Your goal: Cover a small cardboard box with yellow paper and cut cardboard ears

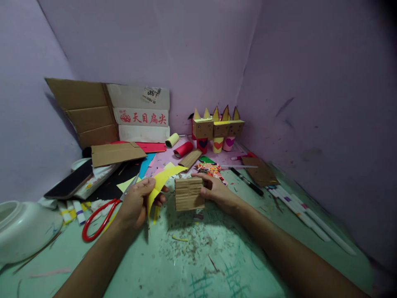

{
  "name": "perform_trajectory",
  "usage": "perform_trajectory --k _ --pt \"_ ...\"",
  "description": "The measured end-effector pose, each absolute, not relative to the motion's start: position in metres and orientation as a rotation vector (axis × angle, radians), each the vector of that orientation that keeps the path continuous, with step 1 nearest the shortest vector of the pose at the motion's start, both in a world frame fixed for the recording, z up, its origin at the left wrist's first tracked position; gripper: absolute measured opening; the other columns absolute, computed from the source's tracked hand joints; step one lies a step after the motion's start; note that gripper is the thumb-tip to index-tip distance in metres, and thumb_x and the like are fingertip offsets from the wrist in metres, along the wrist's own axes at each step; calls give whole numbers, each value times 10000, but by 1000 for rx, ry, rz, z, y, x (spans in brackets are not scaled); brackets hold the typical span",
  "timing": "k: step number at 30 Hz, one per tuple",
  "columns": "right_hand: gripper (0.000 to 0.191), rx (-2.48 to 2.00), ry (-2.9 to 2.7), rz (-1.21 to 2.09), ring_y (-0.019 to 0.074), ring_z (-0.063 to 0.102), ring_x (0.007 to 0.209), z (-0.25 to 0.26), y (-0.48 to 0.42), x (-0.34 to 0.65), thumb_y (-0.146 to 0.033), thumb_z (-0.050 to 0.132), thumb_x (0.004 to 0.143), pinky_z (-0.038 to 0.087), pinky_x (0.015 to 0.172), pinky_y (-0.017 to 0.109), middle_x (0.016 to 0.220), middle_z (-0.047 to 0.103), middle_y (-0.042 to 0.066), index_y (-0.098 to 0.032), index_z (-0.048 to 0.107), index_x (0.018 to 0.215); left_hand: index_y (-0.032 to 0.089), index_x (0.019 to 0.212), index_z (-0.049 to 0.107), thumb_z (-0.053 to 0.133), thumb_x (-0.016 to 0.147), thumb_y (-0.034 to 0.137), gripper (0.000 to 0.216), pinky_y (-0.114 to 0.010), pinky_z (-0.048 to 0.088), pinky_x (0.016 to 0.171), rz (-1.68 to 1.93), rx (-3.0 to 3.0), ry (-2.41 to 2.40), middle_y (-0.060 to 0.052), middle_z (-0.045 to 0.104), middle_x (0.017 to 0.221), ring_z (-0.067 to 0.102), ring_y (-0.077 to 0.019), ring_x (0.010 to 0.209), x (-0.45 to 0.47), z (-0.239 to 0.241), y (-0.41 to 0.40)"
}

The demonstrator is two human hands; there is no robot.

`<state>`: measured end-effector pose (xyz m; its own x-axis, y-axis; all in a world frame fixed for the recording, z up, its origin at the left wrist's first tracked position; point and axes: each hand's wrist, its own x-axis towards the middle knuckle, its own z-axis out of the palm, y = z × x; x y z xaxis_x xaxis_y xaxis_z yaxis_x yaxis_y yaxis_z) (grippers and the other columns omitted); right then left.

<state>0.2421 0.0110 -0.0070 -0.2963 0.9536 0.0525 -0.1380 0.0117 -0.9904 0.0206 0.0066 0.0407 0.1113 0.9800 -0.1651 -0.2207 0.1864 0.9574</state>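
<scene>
My left hand (139,200) is closed around a bent piece of yellow paper (160,180), whose pointed end sticks out to the right. In my right hand (217,191) a small block of corrugated cardboard (188,194) is pinched at its right side, with the ribbed face toward me. The two held pieces are close together but apart, above the green tabletop (198,244). Red-handled scissors (101,219) lie left of my left hand, their blades partly hidden behind it.
Several cardboard-headed figures (218,130) stand at the back by the wall. Folded cardboard (139,111) leans at the back left, and a white pot (26,231) sits at the left edge. A black marker (246,181) and white pens (307,211) lie on the right.
</scene>
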Motion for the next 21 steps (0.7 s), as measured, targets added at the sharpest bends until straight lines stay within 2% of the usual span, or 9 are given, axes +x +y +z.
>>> perform_trajectory --k 5,9,13,15,17,19,21 --pt "893 -854 -1500 1370 257 548 1072 -10 13 243 -367 830 477 414 918 390 1190 572 115 -200 454 1270 109 689 570 492 790 159 137 -203 441 424 1124 956 1041 -74 654 657 571 -125 458 16 44 9" --pt "978 -868 -1752 1166 262 484 1162 -15 11 243 -233 845 457 354 993 411 1285 505 108 -246 384 1319 120 673 572 486 790 172 154 -193 433 429 1117 986 1036 -70 651 650 567 -120 469 13 46 8" --pt "1043 -920 -1863 1057 291 393 1246 -12 8 246 -251 847 442 288 1043 450 1360 432 116 -249 341 1354 144 594 526 551 752 233 183 -172 377 388 1025 1070 1015 -31 592 518 501 -98 395 13 44 6" --pt "998 -965 -1849 1012 306 385 1246 -4 8 249 -288 847 431 296 1032 464 1366 425 115 -252 400 1322 153 565 502 603 717 265 214 -152 326 357 989 1095 1014 6 528 448 448 -77 357 14 43 6" --pt "782 -1023 -1724 1000 286 487 1137 6 8 253 -366 794 532 393 938 444 1258 522 114 -239 493 1242 156 557 497 661 672 286 238 -139 299 347 979 1079 1026 34 488 428 410 -59 348 14 42 6" --pt "547 -1053 -1495 1036 210 599 877 15 7 256 -445 684 670 486 729 346 993 635 90 -195 556 1140 156 554 501 707 625 294 258 -136 303 352 982 1047 1019 43 487 438 404 -53 361 14 44 6" --pt "472 -1022 -1288 1164 126 575 599 22 5 258 -504 603 735 440 498 231 743 635 40 -154 575 1051 152 550 513 727 601 302 267 -141 325 370 983 1035 990 39 505 457 422 -58 385 15 46 5"
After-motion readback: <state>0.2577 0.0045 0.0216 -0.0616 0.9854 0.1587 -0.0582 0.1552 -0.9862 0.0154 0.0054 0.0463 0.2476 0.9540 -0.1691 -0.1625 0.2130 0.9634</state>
